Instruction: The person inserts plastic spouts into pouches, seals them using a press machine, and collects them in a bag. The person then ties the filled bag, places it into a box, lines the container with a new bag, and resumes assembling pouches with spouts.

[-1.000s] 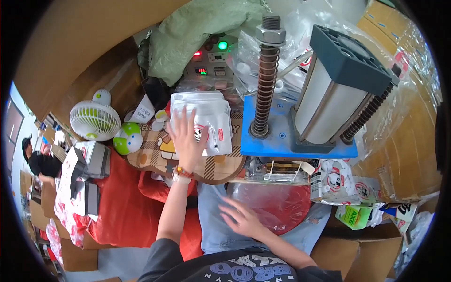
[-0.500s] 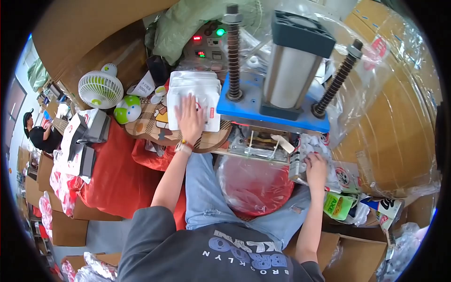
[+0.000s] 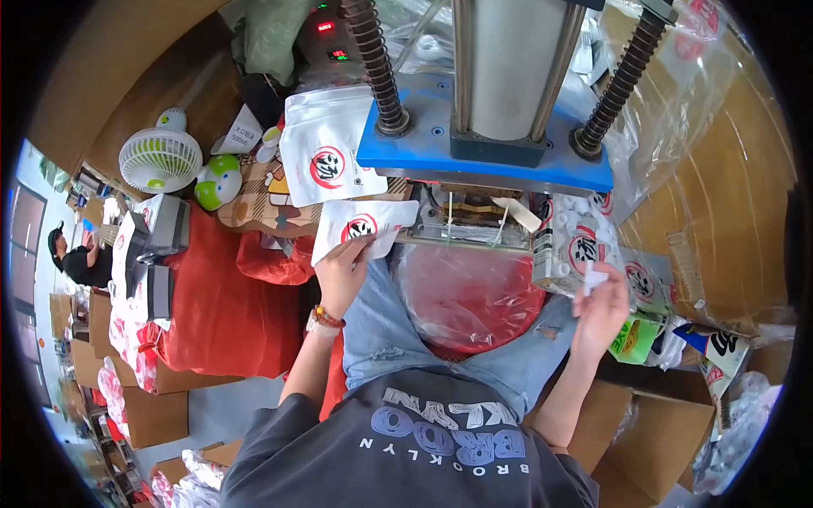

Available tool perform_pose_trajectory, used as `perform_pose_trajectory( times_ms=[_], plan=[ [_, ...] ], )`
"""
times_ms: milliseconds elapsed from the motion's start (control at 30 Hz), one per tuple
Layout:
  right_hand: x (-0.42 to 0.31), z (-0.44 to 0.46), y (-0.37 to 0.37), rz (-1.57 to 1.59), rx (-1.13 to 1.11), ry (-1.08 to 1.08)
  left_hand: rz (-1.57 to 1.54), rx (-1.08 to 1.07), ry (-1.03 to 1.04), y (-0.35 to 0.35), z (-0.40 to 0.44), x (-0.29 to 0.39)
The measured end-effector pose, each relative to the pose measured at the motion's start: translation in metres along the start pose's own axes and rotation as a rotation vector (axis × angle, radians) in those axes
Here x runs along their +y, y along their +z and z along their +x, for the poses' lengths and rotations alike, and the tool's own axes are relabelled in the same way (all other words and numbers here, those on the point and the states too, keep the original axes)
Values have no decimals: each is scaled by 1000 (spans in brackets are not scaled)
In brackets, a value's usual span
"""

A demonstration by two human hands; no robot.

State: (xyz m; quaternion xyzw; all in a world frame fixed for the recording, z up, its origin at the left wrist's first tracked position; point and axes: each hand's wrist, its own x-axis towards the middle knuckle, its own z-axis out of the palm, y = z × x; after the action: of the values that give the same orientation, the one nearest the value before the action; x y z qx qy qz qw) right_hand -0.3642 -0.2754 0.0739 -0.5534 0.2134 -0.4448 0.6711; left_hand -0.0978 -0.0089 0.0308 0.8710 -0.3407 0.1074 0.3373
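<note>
My left hand (image 3: 342, 275) is closed on the lower edge of a white pouch (image 3: 360, 227) with a red ring print, held just in front of the board. Behind it lies a stack of similar pouches (image 3: 326, 144) on the patterned board (image 3: 288, 218). My right hand (image 3: 603, 309) pinches a small white piece (image 3: 595, 278) beside an open printed bag (image 3: 583, 245) full of white pieces. Between the hands stands the press with its blue plate (image 3: 500, 166) and a metal fixture (image 3: 470, 218) beneath it.
A small fan (image 3: 161, 161) and a green-white toy (image 3: 218, 181) stand at the left, above a red bag (image 3: 224, 296). A red round stool (image 3: 466, 296) is between the knees. Cardboard boxes (image 3: 652, 440) sit lower right. Another person (image 3: 80, 258) is far left.
My left hand has drawn one pouch off the stack towards me. My right hand has come out of the bag with a white piece. The view has shifted closer to the press.
</note>
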Motion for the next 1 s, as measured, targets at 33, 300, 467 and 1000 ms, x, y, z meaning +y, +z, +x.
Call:
perform_pose_trajectory(
  times_ms=[33, 300, 467, 1000],
  plan=[
    [-6, -11, 17, -20, -106, 44, -50, 55, 32, -1, -4, 6],
    [-28, -48, 81, -563, -459, -524, -57, 71, 285, -40, -30, 68],
    [-24, -35, 95, -544, -841, -534, -162, -21, 485, -54, -26, 85],
    [-37, -2, 30, -711, -68, -231, -1211, -535, -742, 37, 7, 98]
  ],
)
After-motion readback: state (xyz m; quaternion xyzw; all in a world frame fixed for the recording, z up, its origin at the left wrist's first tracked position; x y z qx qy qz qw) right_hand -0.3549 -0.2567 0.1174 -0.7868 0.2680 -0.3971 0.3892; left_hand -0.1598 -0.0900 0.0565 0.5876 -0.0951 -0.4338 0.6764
